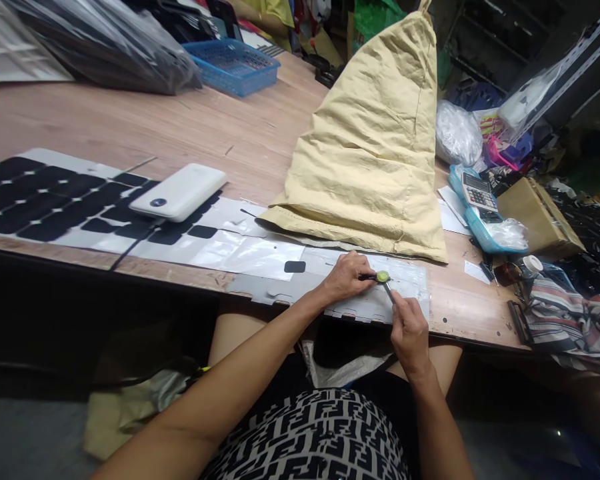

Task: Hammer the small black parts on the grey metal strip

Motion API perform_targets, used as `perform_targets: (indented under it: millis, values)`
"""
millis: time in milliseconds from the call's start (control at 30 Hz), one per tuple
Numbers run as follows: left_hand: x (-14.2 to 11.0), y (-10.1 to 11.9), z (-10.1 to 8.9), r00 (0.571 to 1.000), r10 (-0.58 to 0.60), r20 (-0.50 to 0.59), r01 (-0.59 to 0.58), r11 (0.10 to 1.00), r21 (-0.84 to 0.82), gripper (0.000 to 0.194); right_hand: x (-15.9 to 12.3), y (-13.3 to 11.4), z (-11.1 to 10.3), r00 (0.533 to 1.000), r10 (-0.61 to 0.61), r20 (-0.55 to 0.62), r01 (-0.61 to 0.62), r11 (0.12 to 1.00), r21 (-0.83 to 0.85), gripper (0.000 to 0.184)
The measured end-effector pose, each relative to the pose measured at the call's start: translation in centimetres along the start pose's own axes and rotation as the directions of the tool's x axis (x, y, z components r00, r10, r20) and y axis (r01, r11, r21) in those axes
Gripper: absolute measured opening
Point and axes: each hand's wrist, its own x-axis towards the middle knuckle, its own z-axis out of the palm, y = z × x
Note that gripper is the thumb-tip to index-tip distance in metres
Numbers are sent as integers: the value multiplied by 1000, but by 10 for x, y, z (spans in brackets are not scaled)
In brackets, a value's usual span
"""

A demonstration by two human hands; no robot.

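Observation:
My right hand is closed round the handle of a small hammer-like tool with a round yellow-green head and a metal shaft. The head is beside the fingertips of my left hand, which pinch a small dark piece too small to make out. Both hands are over the pale sheet at the table's front edge. Just behind them stands a yellow cloth bag, upright and narrowing to its top. To the left, a white power bank rests on black-patterned strips.
A blue basket and dark plastic-wrapped bundles stand at the back left. On the right are a calculator in a light-blue tray, a cardboard box and striped cloth. Another person's yellow sleeve shows at the far side.

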Motion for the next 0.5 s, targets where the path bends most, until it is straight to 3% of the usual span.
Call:
perform_targets:
  millis: [167,367,500]
  values:
    - [0,0,0,1000,1,-4,-1,1000,-10,20,1,4,-5,997,29,-72,-31,999,-34,42]
    - [0,2,-1,1000,-10,-16,10,1000,-17,20,1,7,-5,997,56,-44,-58,997,-47,41]
    - [0,4,-1,1000,-19,-13,19,1000,-10,19,8,14,-15,992,87,-88,-93,993,-67,39]
